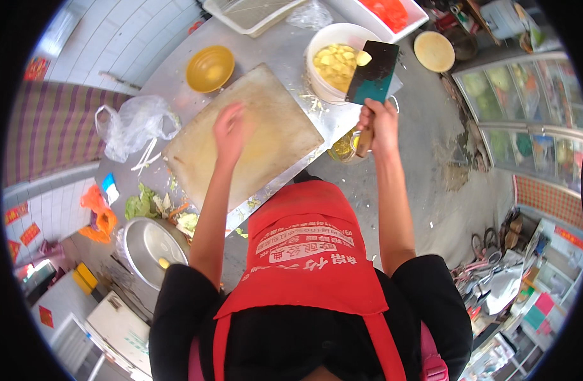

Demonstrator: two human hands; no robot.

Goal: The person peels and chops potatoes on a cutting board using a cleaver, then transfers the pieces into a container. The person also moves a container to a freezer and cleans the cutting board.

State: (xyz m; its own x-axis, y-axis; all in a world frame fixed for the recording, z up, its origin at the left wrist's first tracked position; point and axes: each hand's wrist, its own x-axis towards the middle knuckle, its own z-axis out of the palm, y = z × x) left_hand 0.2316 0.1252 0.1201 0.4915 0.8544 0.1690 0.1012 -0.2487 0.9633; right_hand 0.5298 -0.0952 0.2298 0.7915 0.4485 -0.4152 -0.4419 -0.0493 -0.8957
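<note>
My right hand grips the wooden handle of a cleaver. Its broad dark blade is held over the right rim of a white plastic bucket. One pale yellow chunk shows against the blade, at its left edge. Inside the bucket, many peeled yellow chunks, likely potato, lie in liquid. My left hand is over a worn cutting board, blurred, its fingers loosely curled and no object visible in them. Whether it touches the board is unclear.
A yellow-brown bowl stands behind the board on the metal table. A clear plastic bag and vegetable scraps lie left. Lower left is a metal basin. Below the table's right edge sits a container of yellowish contents.
</note>
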